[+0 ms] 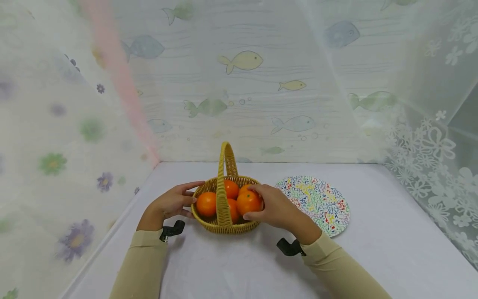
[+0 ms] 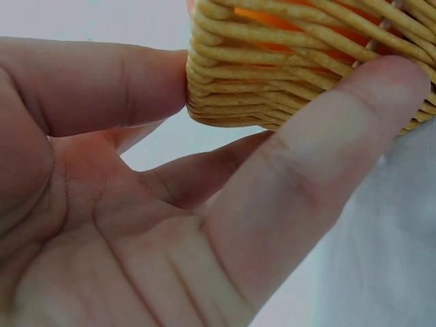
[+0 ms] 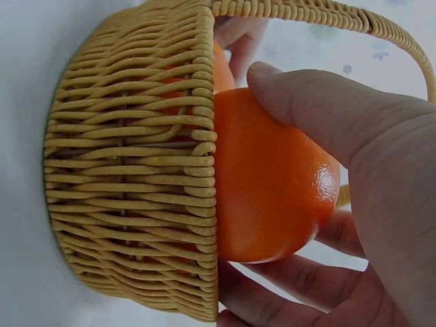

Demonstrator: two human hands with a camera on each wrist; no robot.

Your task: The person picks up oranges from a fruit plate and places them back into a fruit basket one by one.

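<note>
A yellow wicker basket [image 1: 231,229] with a tall arched handle [image 1: 223,207] stands on the table, holding several oranges, one of them the left orange [image 1: 206,204]. My left hand [image 1: 175,203] holds the basket at its left end. In the left wrist view, the thumb [image 2: 320,157] presses the woven side while a finger touches the basket's end. My right hand [image 1: 278,207] grips an orange [image 1: 249,202] at the basket's right side, thumb on the near side. The right wrist view has this orange [image 3: 272,184] at the rim, its lower part hidden by the weave.
A round mat [image 1: 325,203] with a multicolored squiggle pattern lies right of the basket, partly behind my right forearm. White cloth [image 1: 224,265] covers the table. Sheer curtains with flowers [image 1: 76,238] and a fish-patterned backdrop [image 1: 246,61] surround it.
</note>
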